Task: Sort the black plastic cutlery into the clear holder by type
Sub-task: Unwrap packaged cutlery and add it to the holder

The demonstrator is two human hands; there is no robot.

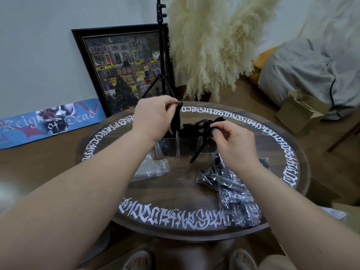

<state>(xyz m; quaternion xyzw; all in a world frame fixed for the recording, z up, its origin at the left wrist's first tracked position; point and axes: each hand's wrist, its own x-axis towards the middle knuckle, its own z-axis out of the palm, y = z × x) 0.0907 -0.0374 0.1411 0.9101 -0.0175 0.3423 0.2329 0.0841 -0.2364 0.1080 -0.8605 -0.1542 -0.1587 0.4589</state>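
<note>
On the round dark wooden tabletop [181, 193], the left hand [155, 117] pinches a black plastic knife [175, 121] upright over the clear three-compartment holder's [169, 151] left compartment. The right hand [231, 141] pinches another black plastic utensil [200, 151], tilted, at its right end.

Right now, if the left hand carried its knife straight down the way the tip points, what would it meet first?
Probably the left compartment of the clear holder. The left hand pinches the knife by its top, tip down just above that opening, though depth from this single view is uncertain.
</note>
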